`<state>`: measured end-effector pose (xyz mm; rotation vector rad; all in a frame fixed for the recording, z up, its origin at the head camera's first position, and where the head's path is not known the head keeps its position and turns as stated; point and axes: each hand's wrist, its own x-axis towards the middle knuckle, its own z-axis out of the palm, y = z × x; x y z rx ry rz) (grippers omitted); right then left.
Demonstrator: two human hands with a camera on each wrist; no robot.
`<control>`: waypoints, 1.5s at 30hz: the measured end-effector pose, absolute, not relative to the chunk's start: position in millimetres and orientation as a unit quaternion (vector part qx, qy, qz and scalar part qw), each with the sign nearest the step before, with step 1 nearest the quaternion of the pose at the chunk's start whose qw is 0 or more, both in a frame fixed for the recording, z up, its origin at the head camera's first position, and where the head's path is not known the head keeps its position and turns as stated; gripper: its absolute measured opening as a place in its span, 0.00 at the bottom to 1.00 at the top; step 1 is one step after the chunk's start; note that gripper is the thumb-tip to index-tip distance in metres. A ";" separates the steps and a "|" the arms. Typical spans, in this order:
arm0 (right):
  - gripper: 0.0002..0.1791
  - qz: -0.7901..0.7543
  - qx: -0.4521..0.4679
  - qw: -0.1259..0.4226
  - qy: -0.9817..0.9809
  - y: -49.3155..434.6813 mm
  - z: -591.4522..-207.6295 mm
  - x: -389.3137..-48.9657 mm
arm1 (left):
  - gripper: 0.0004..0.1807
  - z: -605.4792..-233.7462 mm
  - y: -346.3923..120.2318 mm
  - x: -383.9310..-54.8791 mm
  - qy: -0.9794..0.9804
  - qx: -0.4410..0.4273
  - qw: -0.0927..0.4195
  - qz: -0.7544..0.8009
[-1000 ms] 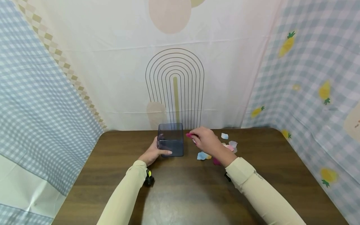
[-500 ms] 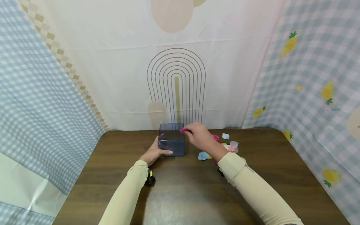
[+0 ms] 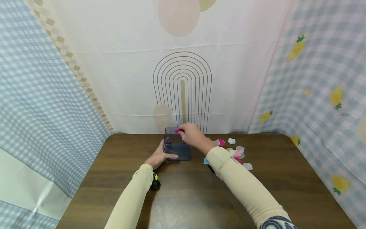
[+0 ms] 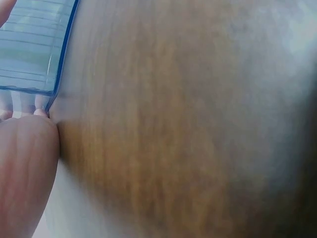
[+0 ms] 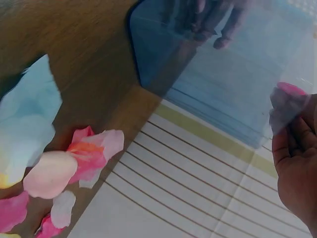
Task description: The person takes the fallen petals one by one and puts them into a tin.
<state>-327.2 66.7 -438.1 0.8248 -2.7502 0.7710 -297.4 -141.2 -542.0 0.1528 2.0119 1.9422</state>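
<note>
A clear blue-grey plastic box (image 3: 178, 153) with an open top stands near the back edge of the table. My left hand (image 3: 157, 157) grips its left side, thumb across the front wall and fingers behind. The left wrist view catches only a corner of the box (image 4: 29, 54) beside part of that hand (image 4: 25, 168). Over the box's opening, my right hand (image 3: 193, 135) pinches a bright pink artificial petal (image 3: 177, 130) between thumb and fingertips. In the right wrist view, the petal (image 5: 292, 89) shows partly through the clear wall, its lower part covered by fingers.
Loose petals (image 3: 237, 153) in pink, white and pale blue lie on the brown table (image 3: 183, 197) to the box's right, some beneath the right forearm. A patterned cloth (image 3: 128, 89) hangs right behind the table, with checked cloths (image 3: 308, 105) at the sides.
My right hand has moved left with the pink petal, from beside the box to over its opening. The left hand keeps its grip on the box. More loose petals show as the right forearm shifts.
</note>
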 end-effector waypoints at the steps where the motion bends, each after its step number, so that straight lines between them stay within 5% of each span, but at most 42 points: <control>1: 0.10 0.254 0.279 0.076 -0.923 64.1 -439.9 -329.0 | 0.60 -542.4 -141.2 -297.1 0.707 0.054 0.171 0.684; 15: 0.10 0.212 0.238 -0.023 -0.948 45.5 -440.3 -330.3 | 0.58 -542.7 -143.7 -298.3 0.701 0.060 0.184 0.687; 45: 0.09 0.180 0.243 -0.039 -0.952 42.4 -441.5 -334.6 | 0.57 -546.9 -145.6 -301.5 0.698 0.063 0.181 0.690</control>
